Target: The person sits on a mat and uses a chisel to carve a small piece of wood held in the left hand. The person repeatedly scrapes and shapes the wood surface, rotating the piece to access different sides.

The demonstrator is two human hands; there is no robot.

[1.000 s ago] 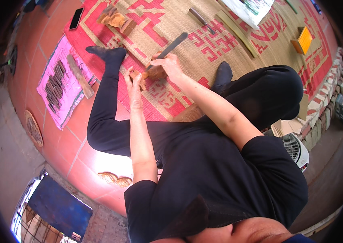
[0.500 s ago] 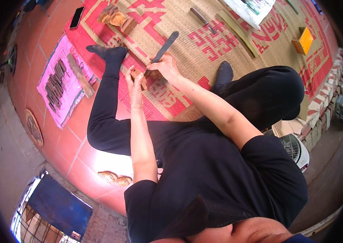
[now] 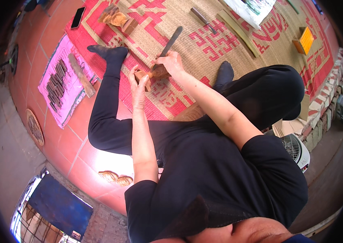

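Note:
My left hand [image 3: 137, 89] is closed round a small brown wooden block [image 3: 143, 79], thumb on its near side. An orange-brown, rounded wooden part [image 3: 150, 75] shows beside the block, toward the right hand. My right hand [image 3: 171, 64] grips a long, flat, dark tool [image 3: 173, 39], which looks like a file or a blade. Its rounded end points up and away from me. Beneath the right hand is a darker brown rounded wooden shape [image 3: 161, 71]; whether it joins the block, I cannot tell.
On the patterned mat [image 3: 195, 73] lie a carved wooden piece [image 3: 116, 18], a wooden-handled tool [image 3: 203, 19], a flat strip [image 3: 238, 32] and a yellow-orange box [image 3: 303, 40]. Left, a pink cloth [image 3: 64, 103] bears several dark slim tools [image 3: 56, 85] beside a rough wooden stick [image 3: 81, 75]. A phone [image 3: 78, 18] lies near.
My right hand has moved slightly right and up with the dark tool, which stands steeper. The block in my left hand has turned, and the orange-brown part now shows.

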